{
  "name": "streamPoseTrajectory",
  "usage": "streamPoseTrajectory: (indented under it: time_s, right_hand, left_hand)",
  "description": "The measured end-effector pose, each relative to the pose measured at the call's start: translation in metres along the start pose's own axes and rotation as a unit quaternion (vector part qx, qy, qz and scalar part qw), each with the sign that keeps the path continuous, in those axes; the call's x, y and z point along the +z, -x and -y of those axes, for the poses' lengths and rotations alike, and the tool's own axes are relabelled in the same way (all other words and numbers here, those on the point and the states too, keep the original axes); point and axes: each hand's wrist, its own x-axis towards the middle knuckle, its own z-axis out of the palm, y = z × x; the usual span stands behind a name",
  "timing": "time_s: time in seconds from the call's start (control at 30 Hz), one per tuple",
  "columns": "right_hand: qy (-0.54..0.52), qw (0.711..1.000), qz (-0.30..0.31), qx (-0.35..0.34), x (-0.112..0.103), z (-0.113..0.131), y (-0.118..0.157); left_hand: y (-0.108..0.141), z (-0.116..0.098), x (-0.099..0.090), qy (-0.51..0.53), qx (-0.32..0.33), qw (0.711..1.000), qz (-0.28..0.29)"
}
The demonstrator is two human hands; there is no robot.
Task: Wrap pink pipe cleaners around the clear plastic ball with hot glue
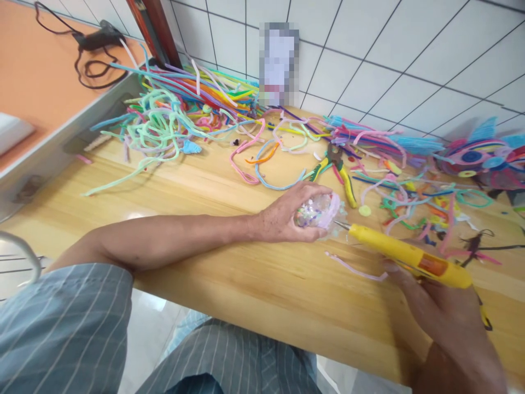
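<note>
My left hand [287, 213] is wrapped round a small clear plastic piece, rounded and speckled with coloured bits [312, 212]. A lilac pipe cleaner [330, 211] runs along its right edge. In my right hand [438, 306] is a yellow hot glue gun [404, 251], its metal nozzle pointing left, very close to the lilac edge. Whether the nozzle touches it I cannot tell. Below the nozzle, a loose lilac pipe cleaner [356, 269] lies on the wooden table [246, 284]. Part of the clear piece is hidden by my left fingers.
Yellow-green pliers [348, 186] lie just beyond my left hand. Pipe cleaners in many colours [159, 126] pile up along the tiled wall [369, 60], with more scraps [414, 202] at right. A phone-like blurred object [279, 65] leans on the wall. A colourful fish-like craft [476, 156] stands far right.
</note>
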Motion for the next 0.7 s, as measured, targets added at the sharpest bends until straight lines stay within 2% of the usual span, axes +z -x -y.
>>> streamPoseTrajectory:
  time_s: [0.2, 0.3, 0.37, 0.47, 0.57, 0.63, 0.7]
  right_hand:
    - [-0.054, 0.998, 0.004, 0.041, 0.001, 0.002, 0.0]
    - [-0.062, 0.992, -0.003, 0.113, 0.0, -0.004, 0.004]
    - [-0.073, 0.979, -0.035, 0.187, -0.004, -0.008, 0.009]
    - [-0.113, 0.938, -0.171, 0.28, -0.022, -0.01, 0.016]
    - [-0.184, 0.887, -0.327, 0.269, -0.053, -0.021, 0.023]
    - [-0.195, 0.86, -0.394, 0.261, -0.077, -0.042, 0.035]
    - [-0.144, 0.823, -0.452, 0.312, -0.1, -0.072, 0.055]
  left_hand:
    - [-0.001, -0.001, 0.001, -0.002, -0.005, 1.0, 0.0]
    - [-0.001, -0.002, 0.0, -0.007, -0.02, 1.0, 0.006]
    - [-0.001, -0.002, -0.002, -0.006, -0.028, 1.0, 0.013]
    - [0.0, -0.006, -0.005, -0.006, -0.037, 0.999, 0.026]
    - [0.001, -0.009, -0.007, -0.016, -0.046, 0.998, 0.035]
    - [0.002, -0.01, -0.008, -0.027, -0.049, 0.998, 0.036]
    - [0.002, -0.009, -0.008, -0.033, -0.045, 0.998, 0.038]
